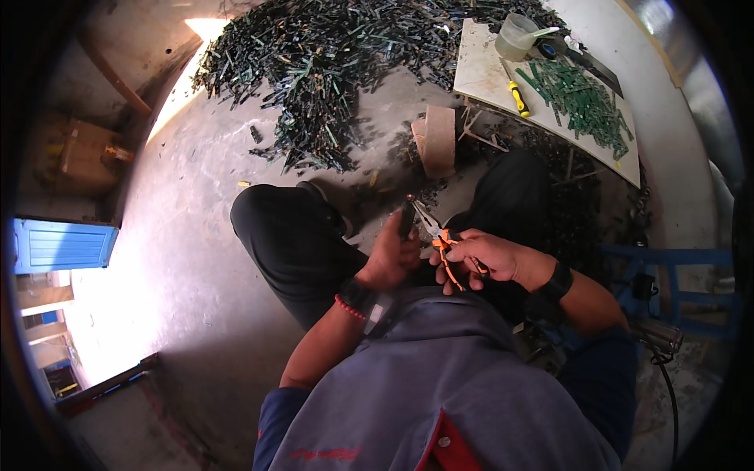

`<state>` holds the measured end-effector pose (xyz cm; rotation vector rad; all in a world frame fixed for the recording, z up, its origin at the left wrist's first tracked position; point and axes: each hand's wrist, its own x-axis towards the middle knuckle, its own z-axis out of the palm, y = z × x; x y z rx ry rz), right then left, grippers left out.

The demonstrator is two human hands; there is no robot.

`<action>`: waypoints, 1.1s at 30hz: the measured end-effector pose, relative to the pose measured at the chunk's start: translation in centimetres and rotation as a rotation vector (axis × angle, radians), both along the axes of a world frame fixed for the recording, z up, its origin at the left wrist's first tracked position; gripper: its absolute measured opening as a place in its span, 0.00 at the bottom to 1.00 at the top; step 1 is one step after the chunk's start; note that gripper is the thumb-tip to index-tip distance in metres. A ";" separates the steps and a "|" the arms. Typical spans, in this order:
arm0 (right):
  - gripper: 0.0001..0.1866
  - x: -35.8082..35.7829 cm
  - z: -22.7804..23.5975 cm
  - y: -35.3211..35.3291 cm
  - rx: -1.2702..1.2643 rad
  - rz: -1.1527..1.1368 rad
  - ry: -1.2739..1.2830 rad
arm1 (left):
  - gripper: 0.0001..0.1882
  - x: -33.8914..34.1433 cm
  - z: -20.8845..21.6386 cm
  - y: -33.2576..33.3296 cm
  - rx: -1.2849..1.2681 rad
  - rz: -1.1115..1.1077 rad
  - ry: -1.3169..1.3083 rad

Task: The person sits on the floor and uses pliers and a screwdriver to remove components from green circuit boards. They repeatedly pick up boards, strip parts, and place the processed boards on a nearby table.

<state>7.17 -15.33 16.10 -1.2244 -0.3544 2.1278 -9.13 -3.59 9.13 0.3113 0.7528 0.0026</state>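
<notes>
My right hand (487, 259) is wrapped round the orange and black handles of a pair of pliers (429, 220). The metal jaws point up and to the left, their tips meeting the top end of a dark, narrow piece (408, 219). That piece stands upright in the closed fingers of my left hand (390, 253). A tiny reddish spot shows at the jaw tips, too small to name. Both hands are held above my lap, between my knees.
A large heap of dark and green strips (314, 102) covers the floor ahead. On a low board table (479, 67) at the right are green strips (581, 98), a yellow-handled screwdriver (518, 99) and a translucent cup (514, 38). A cardboard piece (440, 141) stands before it.
</notes>
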 end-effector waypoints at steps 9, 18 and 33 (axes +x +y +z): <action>0.17 -0.2 -0.2 0.4 -0.061 0.028 -0.024 | 0.28 0.0 -0.7 -0.6 0.201 -0.022 0.101; 0.17 -0.4 -0.1 1.1 -0.091 0.038 -0.074 | 0.35 0.7 -1.9 -1.1 0.817 -0.020 0.304; 0.16 0.6 -1.9 0.9 -0.059 -0.026 -0.043 | 0.32 1.1 -2.3 -1.4 0.824 0.033 0.372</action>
